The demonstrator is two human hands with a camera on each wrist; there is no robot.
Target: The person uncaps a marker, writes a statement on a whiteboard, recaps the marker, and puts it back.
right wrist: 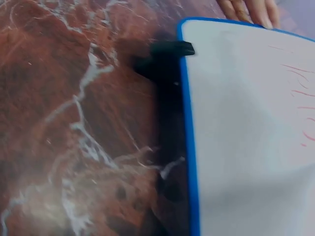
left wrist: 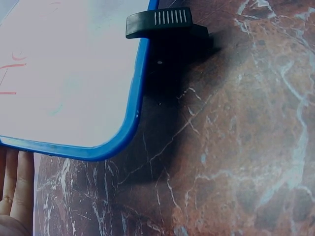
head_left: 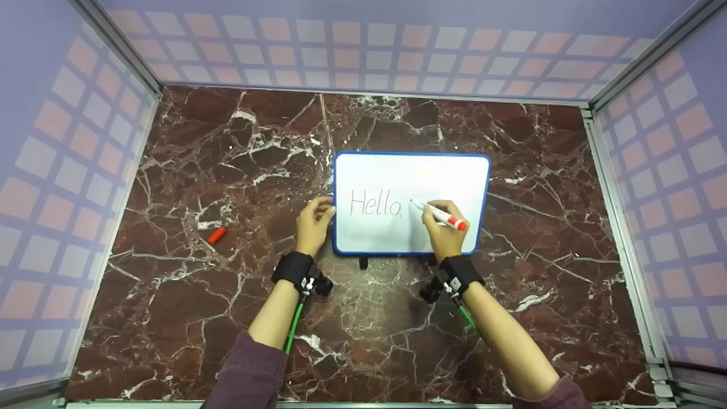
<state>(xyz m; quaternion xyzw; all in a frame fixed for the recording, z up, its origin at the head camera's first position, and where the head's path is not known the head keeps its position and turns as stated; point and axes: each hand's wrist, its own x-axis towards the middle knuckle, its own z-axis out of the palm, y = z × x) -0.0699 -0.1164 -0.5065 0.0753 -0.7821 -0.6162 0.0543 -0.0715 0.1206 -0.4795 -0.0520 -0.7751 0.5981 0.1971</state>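
Observation:
A whiteboard (head_left: pixel 375 233) with a blue frame lies on the marbled tabletop, the word "Hello," written across its left half in thin red lines. At the board's left edge, my left hand (head_left: pixel 312 224) grips the frame between thumb and fingers; some of its fingers (left wrist: pixel 23 189) show against the rim in the left wrist view. My right hand (head_left: pixel 448 241) holds a white and red marker (head_left: pixel 445 217) over the right half. The marker's tip points left, at the board surface just past the comma. Neither the right hand nor the marker shows in the right wrist view.
A red marker cap (head_left: pixel 217 235) lies on the table to the left. Black clips sit on the board's near edge, one clip (left wrist: pixel 157 23) large in the left wrist view. Checkered walls (head_left: pixel 392 54) enclose the table (head_left: pixel 227 346) at the back and sides.

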